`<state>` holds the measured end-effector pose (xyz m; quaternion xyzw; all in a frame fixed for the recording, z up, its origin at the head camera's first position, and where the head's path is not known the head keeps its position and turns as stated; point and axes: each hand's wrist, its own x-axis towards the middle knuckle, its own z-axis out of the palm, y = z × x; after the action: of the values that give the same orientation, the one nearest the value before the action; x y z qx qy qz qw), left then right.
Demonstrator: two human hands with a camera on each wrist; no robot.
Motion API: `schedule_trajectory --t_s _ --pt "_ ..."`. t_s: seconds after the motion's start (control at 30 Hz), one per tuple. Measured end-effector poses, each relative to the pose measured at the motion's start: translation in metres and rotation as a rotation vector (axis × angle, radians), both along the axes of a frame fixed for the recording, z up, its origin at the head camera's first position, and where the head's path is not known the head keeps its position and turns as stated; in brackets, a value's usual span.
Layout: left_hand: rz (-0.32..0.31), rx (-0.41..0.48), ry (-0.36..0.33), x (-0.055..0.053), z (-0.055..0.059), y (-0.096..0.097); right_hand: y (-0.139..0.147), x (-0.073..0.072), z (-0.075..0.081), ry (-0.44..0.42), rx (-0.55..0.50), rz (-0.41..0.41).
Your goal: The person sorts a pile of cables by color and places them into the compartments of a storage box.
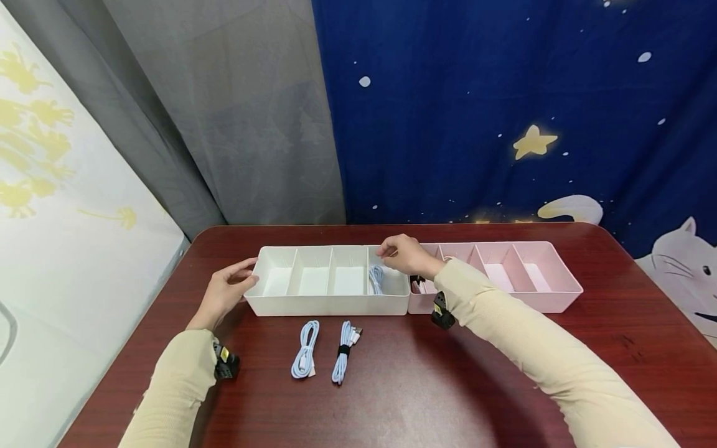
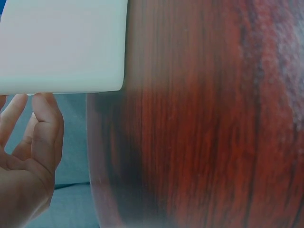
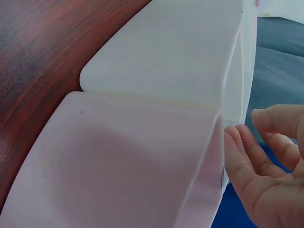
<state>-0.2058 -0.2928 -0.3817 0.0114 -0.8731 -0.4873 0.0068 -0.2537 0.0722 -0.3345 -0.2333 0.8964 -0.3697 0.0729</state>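
A long white divided box [image 1: 330, 306] stands on the table, and a coiled light-blue cable [image 1: 376, 279] lies in its rightmost compartment. My left hand [image 1: 225, 291] touches the box's left end; in the left wrist view its fingertips [image 2: 45, 102] meet the end wall. Over the rightmost compartment is my right hand [image 1: 411, 255], its fingers loosely bent. The right wrist view shows thumb and fingers [image 3: 237, 152] apart with nothing between them. In front of the box lie a coiled light-blue cable [image 1: 305, 350] and another light-blue cable [image 1: 339, 367] bound with a black strap.
A pink divided box [image 1: 538, 303] adjoins the white box's right end. Dark items [image 1: 416, 284] in its left compartment are partly hidden by the right arm. The reddish-brown table [image 1: 392, 398] backs onto grey and blue curtains [image 1: 448, 124]. A white panel [image 1: 84, 267] stands at left.
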Motion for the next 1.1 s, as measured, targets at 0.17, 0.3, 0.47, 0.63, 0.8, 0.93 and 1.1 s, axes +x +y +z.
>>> schedule_trajectory --t_s 0.17,0.3,0.47,0.63,0.8,0.93,1.1 --pt "0.005 0.003 -0.001 0.000 0.000 0.000 0.001 0.003 0.000 0.002 -0.014 0.027" --pt "0.007 0.006 0.000 0.000 0.000 0.000 0.001 0.004 0.000 0.017 -0.025 0.030" --pt "0.006 0.005 0.003 0.001 0.000 0.000 0.001 0.007 0.002 0.035 -0.047 0.035" --pt "0.007 -0.007 0.007 0.001 0.000 0.000 0.002 0.013 0.002 0.047 -0.053 0.052" --pt "0.016 -0.023 0.001 0.000 0.000 0.000 0.001 0.019 0.000 0.048 -0.069 0.062" --pt "0.011 -0.017 0.002 0.000 0.000 0.000 0.001 0.025 -0.001 0.073 -0.087 0.079" --pt "0.007 -0.008 0.003 0.000 0.000 0.001 0.002 0.030 -0.001 0.105 -0.117 0.108"
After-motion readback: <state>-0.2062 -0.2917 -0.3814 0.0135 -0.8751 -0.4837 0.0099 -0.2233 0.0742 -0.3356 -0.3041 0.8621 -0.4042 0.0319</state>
